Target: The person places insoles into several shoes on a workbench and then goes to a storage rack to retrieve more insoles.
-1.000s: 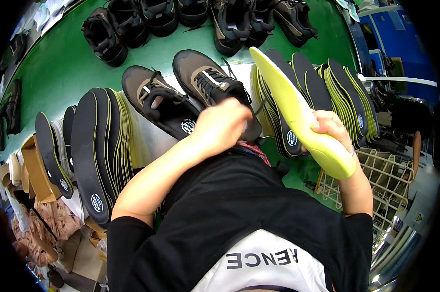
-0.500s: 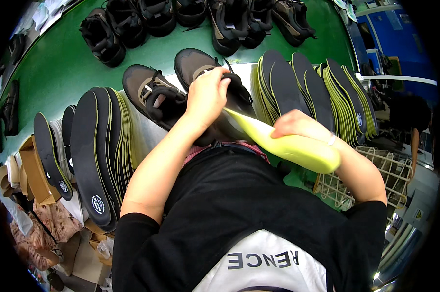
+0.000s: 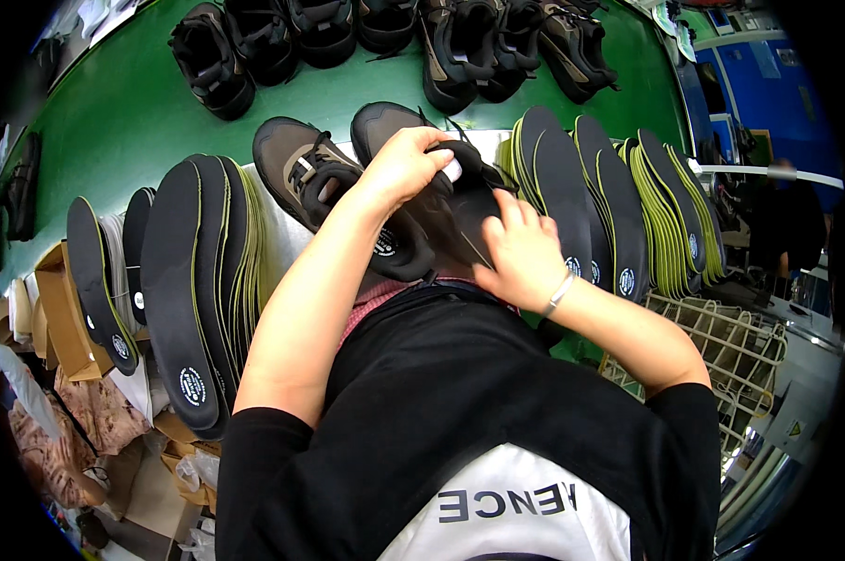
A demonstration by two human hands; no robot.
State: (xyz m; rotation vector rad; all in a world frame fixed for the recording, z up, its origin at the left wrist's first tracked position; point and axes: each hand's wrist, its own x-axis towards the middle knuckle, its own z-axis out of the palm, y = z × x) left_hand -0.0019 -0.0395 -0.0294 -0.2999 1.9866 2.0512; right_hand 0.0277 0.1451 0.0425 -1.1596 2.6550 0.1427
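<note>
A brown-and-black lace-up shoe (image 3: 381, 122) lies before me, toe away. My left hand (image 3: 406, 166) is closed on its tongue, by a small white tag, and pulls the opening wide. Over the opening, my right hand (image 3: 525, 251) has its fingers bent around a dark insole (image 3: 474, 213); the palm hides the insole's heel end, and how far it reaches inside I cannot tell. To the left stands the matching shoe (image 3: 303, 166), partly behind my left forearm, with a round white print showing on the insole at its heel.
Stacks of black insoles with yellow-green undersides stand left (image 3: 175, 290) and right (image 3: 553, 178). Several more shoes (image 3: 324, 33) line the far side of the green table (image 3: 123, 122). A wire basket (image 3: 712, 341) is at the right; cardboard boxes (image 3: 72, 309) and another person (image 3: 105, 411) are at the left.
The insole has turned from its yellow-green side to its dark side and moved to the shoe's opening. My right hand has come left with it; my left hand still grips the tongue.
</note>
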